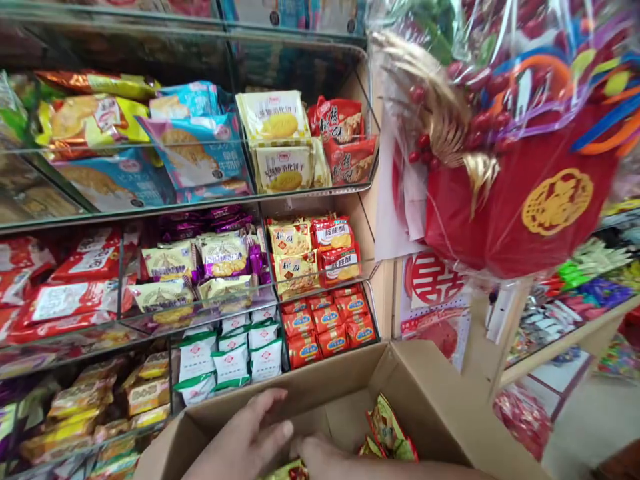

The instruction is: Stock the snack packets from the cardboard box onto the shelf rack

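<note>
A cardboard box (430, 393) stands open at the bottom of the view, with both my hands reaching in. My left hand (245, 437) is over its left part, thumb and fingers apart and nothing in them. Beside it, my right hand (325, 460) comes in from the right with its fingers bunched, slightly blurred. A yellow and red snack packet (289, 472) shows under those fingertips, partly cut off by the frame edge; the grip looks closed on it. More yellow-green and red packets (387, 430) lie in the box's right half, just beyond my right wrist.
Shelves with clear fronts hold blue biscuit packs (200, 150), cream biscuit packs (275, 120), red packs (75, 300), green-white packets (233, 353) and small red packets (327, 323). A plastic-wrapped red decoration (510, 207) hangs at right. Behind it, a wooden shelf (570, 337) carries colourful sweets.
</note>
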The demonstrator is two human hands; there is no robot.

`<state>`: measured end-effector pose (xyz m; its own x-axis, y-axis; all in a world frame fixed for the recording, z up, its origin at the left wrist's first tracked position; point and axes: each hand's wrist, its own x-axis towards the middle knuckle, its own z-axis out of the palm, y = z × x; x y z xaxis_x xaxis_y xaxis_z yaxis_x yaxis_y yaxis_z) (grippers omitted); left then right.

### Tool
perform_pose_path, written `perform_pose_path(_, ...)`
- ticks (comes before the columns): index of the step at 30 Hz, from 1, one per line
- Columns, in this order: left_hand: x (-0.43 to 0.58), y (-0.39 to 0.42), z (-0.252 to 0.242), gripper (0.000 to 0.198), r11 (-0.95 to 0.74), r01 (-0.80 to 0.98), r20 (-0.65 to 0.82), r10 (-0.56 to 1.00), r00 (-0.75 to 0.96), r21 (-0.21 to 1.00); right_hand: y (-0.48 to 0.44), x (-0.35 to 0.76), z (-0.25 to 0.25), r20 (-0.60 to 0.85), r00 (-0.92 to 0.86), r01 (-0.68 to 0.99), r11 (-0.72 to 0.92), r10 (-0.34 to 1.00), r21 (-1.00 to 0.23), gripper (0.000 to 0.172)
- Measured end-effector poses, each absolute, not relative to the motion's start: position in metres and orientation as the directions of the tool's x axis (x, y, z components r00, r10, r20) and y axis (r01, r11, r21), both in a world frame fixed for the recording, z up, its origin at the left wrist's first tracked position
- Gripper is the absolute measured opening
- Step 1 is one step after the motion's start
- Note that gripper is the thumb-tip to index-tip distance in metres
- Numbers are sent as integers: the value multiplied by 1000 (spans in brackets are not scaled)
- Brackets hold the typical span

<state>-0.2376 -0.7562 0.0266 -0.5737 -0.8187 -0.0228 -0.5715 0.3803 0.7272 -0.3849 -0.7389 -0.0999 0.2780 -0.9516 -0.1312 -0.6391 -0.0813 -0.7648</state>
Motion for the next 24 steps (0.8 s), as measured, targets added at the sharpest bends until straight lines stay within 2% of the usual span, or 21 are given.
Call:
perform_pose_path(1,-236,-756,25,50,338,-581,-78,-816,-573,741,-736,-394,-79,-105,240,-596,-61,-965,-801,45)
perform_pose_path(3,-238,-753,28,56,295,-576,-107,-820,-562,762,-728,-412,-32,-38,186,-437,-49,-982,-898,37)
perform_pose_path(6,-252,-746,44,48,289,-489,22,-877,-480,823,-717,-430,26,103,134,-26,-107,-986,-994,30)
perform_pose_path(8,-264,-741,57,41,284,-401,133,-921,-366,871,-712,-435,48,175,57,155,-164,-983,-974,31)
perform_pose_path(10,-275,-737,69,38,321,-338,234,-933,-273,885,-709,-436,58,221,-34,207,-223,-975,-952,33)
perform_pose_path(12,-283,-736,78,36,405,-333,350,-912,-214,852,-709,-434,62,265,-122,235,-287,-956,-929,35)
perform_pose_path(14,-289,-737,86,34,488,-361,456,-872,-177,794,-711,-430,67,284,-191,338,-334,-940,-880,35)
perform_pose_path(16,-293,-739,91,30,537,-358,515,-841,-163,764,-714,-425,73,254,-243,474,-343,-936,-811,31)
perform_pose_path(18,-295,-741,94,27,564,-324,548,-823,-150,759,-716,-421,80,156,-284,577,-298,-946,-760,28)
perform_pose_path(21,-296,-744,98,27,575,-277,567,-815,-118,770,-716,-420,85,2,-301,585,-186,-954,-790,24)
perform_pose_path(22,-296,-746,99,28,570,-269,562,-819,-115,777,-714,-423,85,25,-322,510,-196,-946,-838,24)
perform_pose_path(23,-295,-748,100,29,562,-259,554,-825,-111,785,-712,-426,84,113,-353,377,-252,-929,-891,25)
perform_pose_path(24,-295,-750,102,30,549,-244,541,-834,-106,799,-708,-431,83,272,-370,178,-355,-889,-918,29)
